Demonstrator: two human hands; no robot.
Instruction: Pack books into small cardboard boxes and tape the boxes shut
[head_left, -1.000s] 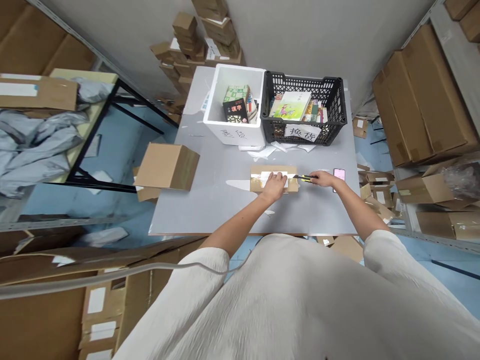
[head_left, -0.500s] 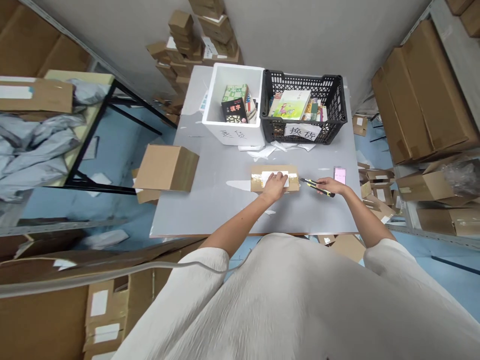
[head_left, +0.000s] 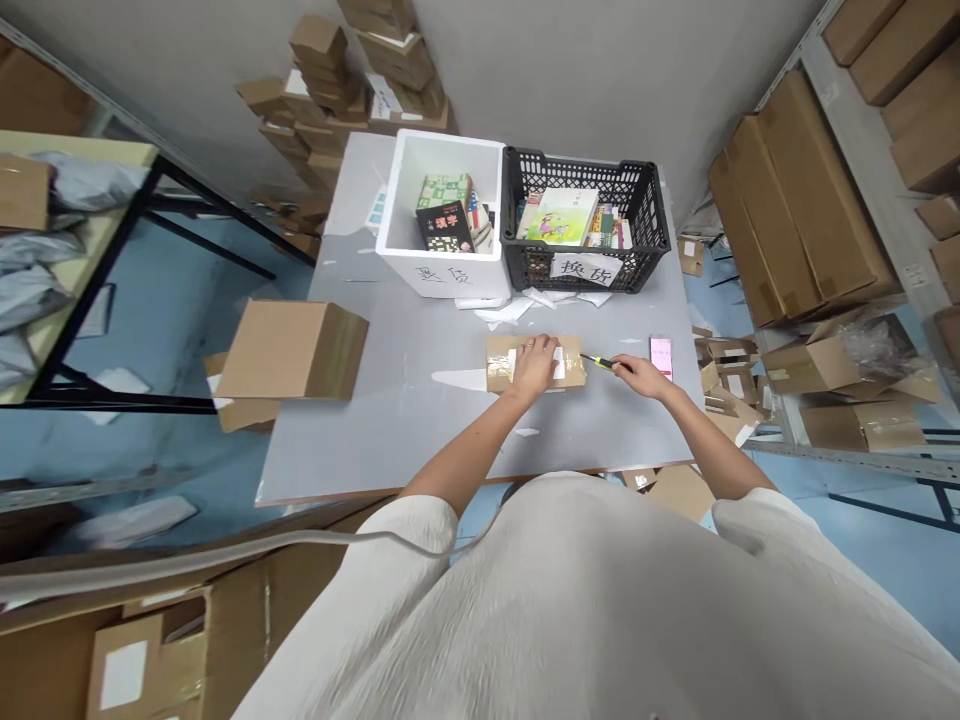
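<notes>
A small cardboard box with shiny tape and a white label lies on the grey table. My left hand rests flat on its top, fingers stretched over the label and partly covering it. To the right, my right hand is closed around a yellow and black utility knife. The knife's tip points left and meets the box's right end; whether it has gone into the tape I cannot tell. Just beyond my right hand lies a phone with a pink screen.
Behind the box stand a white foam bin and a black plastic crate, both with books inside. Paper scraps lie before them. A larger carton sits at the table's left edge. Shelves with cartons flank the right side.
My right hand has brought the knife left, its tip now at the box's end and its handle more covered by my fingers. My left hand stays on the box. The view has shifted slightly.
</notes>
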